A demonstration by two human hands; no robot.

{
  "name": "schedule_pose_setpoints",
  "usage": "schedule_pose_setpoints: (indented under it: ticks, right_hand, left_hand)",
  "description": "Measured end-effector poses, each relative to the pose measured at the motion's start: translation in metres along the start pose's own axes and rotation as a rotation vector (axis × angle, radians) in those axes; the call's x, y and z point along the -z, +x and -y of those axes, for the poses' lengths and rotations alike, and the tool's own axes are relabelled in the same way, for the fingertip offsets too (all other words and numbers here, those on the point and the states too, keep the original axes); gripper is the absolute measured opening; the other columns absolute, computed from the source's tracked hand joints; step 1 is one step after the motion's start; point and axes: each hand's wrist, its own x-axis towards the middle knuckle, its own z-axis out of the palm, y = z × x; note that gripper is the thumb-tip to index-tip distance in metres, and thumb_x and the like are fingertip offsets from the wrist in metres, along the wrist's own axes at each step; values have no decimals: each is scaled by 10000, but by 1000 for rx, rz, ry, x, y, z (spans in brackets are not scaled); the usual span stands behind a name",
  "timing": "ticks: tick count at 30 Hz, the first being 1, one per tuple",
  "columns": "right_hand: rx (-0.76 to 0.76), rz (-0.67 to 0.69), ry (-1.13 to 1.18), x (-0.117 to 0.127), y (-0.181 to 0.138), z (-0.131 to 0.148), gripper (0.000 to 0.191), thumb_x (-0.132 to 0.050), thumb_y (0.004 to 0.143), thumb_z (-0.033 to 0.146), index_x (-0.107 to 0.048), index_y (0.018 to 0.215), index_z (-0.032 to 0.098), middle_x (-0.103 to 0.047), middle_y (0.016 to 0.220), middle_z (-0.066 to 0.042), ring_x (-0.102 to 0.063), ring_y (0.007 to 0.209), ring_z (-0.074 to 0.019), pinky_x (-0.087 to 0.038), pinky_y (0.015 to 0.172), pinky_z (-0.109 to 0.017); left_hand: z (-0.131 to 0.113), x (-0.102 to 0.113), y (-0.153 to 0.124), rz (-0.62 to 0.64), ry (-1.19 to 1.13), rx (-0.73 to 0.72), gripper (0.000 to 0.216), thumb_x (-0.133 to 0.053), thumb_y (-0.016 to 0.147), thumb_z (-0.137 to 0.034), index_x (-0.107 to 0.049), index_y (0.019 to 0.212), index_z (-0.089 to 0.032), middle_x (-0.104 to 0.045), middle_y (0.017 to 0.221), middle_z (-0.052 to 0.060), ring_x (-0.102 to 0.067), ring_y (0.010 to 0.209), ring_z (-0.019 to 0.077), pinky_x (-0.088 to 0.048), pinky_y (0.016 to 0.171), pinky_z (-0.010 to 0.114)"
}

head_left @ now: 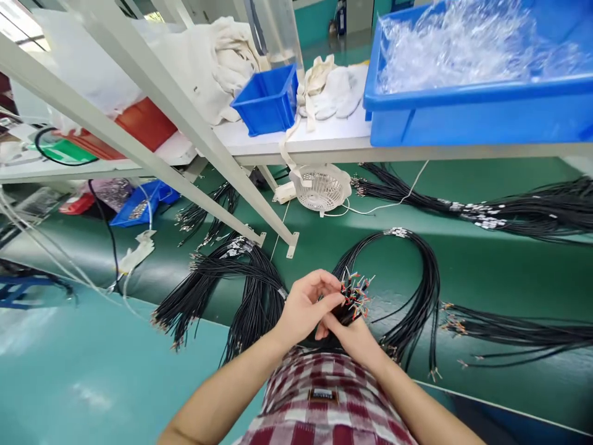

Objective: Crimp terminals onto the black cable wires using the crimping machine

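Both my hands meet low in the middle of the view, over the green table mat (486, 259). My right hand (354, 337) is closed round a bundle of black cables (419, 278) near its end, where coloured wire tips (356, 290) fan out upward. My left hand (306, 306) has its fingers curled, pinching at those coloured tips. The bundle loops away from my hands in an arc to the right and back.
More black cable bundles lie to the left (231, 284), right (519, 334) and far right (509, 210). A small white fan (322, 188) sits under a white shelf (324, 148). On the shelf: a small blue bin (269, 102), a large blue crate (477, 111), white cloth gloves (331, 89).
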Motion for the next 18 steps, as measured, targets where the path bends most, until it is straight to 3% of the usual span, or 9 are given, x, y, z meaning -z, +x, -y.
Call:
schedule_pose_setpoints:
  ticks: [4, 12, 18]
  right_hand:
    - [-9, 22, 22, -7, -8, 2, 396, -585, 798, 589, -534, 711, 206, -619, 577, 5, -582, 562, -159, -487, 603, -323]
    - [24, 68, 46, -15, -16, 0, 365, -561, 842, 542, -486, 759, 195, -632, 597, -7, -572, 568, -143, -455, 607, -293]
    - [111, 127, 166, -10, -18, -9, 349, -524, 872, 536, -465, 800, 200, -580, 613, 11, -593, 579, -148, -450, 598, -285]
  left_hand:
    - [10, 12, -10, -13, -93, 43, 205, -709, 769, -296, -557, 777, -160, -570, 692, -16, -517, 527, 74, -416, 503, 192]
    - [9, 21, -18, -2, -49, -41, 156, -647, 829, -288, -618, 933, -177, -611, 777, 1, -568, 654, 97, -467, 658, 221]
    - [7, 20, -13, -24, -120, 54, 158, -749, 715, -241, -616, 734, -159, -647, 760, 5, -568, 608, 96, -465, 631, 227]
